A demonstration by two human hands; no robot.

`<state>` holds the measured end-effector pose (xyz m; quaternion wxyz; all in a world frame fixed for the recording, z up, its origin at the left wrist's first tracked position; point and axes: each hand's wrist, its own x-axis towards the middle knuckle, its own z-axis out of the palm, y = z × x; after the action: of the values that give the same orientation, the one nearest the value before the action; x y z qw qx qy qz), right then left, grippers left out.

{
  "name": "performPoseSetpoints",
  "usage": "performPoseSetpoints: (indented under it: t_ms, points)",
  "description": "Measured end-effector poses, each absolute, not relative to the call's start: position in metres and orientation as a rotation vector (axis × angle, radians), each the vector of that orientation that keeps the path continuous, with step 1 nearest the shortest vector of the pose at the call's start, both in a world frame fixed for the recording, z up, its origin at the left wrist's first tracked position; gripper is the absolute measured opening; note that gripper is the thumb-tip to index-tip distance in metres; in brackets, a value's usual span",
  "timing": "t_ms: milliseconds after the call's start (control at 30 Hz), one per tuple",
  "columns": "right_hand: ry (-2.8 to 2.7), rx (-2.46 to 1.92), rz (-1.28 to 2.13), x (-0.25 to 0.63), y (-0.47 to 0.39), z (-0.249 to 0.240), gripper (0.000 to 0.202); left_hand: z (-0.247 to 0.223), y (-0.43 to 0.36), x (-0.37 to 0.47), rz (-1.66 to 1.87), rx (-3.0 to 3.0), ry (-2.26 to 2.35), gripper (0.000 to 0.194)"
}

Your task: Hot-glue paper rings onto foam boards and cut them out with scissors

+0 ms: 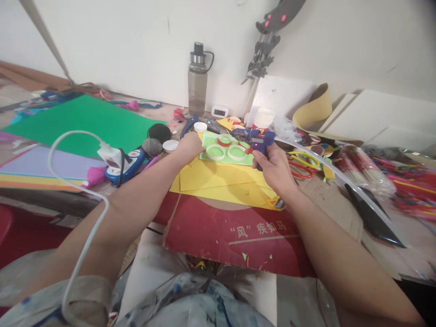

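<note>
In my right hand (274,168) is a blue hot glue gun (259,140), my fingers wrapped round its handle and its nozzle pointing left over a light green card (226,156). Paper rings stand on this card: two pale ones, a front left ring (215,158) and a front right ring (236,158), and a red-and-white ring (224,141) behind them. Another red one is partly hidden by the gun. My left hand (189,147) is closed at the card's left edge, its fingertips mostly hidden. Yellow sheets (211,177) lie beneath the card.
A red cardboard (235,231) covers the table's front edge. Behind stand a water bottle (197,86) and a small digital clock (220,111). A blue power strip (126,165) with a white cable is at left, near a green sheet (85,122). Scissors (301,169) lie at right.
</note>
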<state>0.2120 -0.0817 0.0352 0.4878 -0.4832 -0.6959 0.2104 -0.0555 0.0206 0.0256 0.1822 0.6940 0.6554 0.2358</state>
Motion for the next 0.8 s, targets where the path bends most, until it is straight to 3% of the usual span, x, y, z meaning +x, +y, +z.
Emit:
performPoseSetpoints:
  t_ms: [233, 433, 733, 800]
  points:
    - [-1.729, -1.234, 0.533, 0.211, -0.082, 0.032, 0.024, 0.039, 0.015, -0.047, 0.497, 1.937, 1.986, 0.006]
    - [-1.719, -1.301, 0.542, 0.206, -0.083, 0.026, 0.022, 0.039, 0.016, -0.044, 0.332, 2.136, 2.07, 0.032]
    - [-1.678, -1.37, 0.563, 0.204, -0.083, 0.022, 0.022, 0.044, 0.013, -0.037, 0.413, 1.924, 1.948, 0.004]
    - [-1.676, -1.354, 0.567, 0.204, -0.083, 0.022, 0.022, 0.043, 0.012, -0.04, 0.49, 1.814, 1.903, 0.011]
